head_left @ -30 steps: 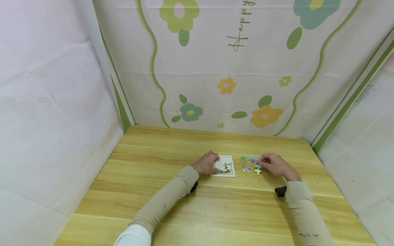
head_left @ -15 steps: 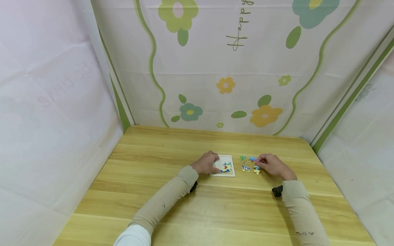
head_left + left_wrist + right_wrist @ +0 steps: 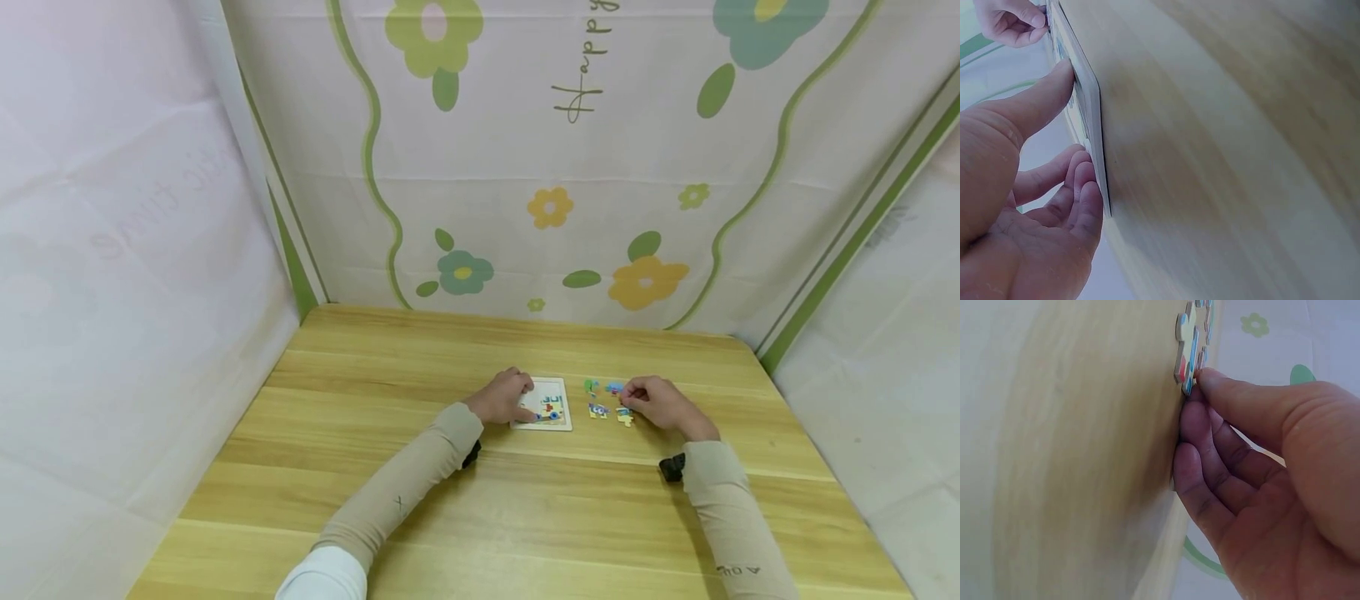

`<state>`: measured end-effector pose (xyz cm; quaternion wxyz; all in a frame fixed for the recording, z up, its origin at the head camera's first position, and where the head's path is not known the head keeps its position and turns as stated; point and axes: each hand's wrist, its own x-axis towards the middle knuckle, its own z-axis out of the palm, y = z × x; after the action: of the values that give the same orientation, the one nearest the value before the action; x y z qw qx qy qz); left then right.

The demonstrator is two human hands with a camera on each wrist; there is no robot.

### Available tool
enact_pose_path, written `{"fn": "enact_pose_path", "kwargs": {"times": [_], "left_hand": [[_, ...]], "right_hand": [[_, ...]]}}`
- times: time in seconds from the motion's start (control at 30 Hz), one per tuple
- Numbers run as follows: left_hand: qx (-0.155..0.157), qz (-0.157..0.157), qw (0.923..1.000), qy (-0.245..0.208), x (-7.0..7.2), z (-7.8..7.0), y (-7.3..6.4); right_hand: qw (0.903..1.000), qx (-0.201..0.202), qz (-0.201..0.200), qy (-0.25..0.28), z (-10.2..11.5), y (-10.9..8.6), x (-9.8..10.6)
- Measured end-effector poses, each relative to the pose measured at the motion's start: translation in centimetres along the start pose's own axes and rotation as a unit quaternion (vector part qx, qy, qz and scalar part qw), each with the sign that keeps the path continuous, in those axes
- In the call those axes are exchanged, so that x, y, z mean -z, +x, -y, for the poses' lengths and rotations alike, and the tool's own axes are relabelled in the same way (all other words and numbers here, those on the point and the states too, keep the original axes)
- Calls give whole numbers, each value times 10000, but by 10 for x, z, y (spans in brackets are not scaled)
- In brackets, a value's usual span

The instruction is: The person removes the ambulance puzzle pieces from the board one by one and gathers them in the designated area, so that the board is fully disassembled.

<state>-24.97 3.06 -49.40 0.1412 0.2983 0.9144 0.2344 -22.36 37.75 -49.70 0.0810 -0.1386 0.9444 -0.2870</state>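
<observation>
Right hand (image 3: pixel 1266 487) showed at the right of the view, fingers curled, thumb tip close beside a cream puzzle piece (image 3: pixel 1189 337) bearing red and blue patches. Further pieces (image 3: pixel 1209 328) lay beyond it, cut by the top edge. Bench (image 3: pixel 1066 456) took up the left; pale cloth (image 3: pixel 1329 337) with green prints hung behind. Fingertips partly hidden; could not tell whether a piece was pinched.

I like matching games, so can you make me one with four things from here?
1. left grip
2. right grip
3. board
4. table

A. yellowish wood
B. at the loose pieces
C. white-edged, partly filled with puzzle picture
D. on the board

Right pairs: 1-D, 2-B, 3-C, 4-A.
</observation>
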Motion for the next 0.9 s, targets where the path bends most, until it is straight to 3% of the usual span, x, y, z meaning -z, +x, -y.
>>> {"fn": "enact_pose_path", "kwargs": {"times": [0.33,0.53,0.9], "left_hand": [[12,105,9999,-31,5,-2,-1],[25,166,9999,-34,6,-3,2],[-302,-49,9995,-23,0,-13,14]], "right_hand": [[9999,-92,-20,-84,8,1,6],[9996,272,58,-35,25,12,5],[9963,768,356,-171,65,37,-14]]}}
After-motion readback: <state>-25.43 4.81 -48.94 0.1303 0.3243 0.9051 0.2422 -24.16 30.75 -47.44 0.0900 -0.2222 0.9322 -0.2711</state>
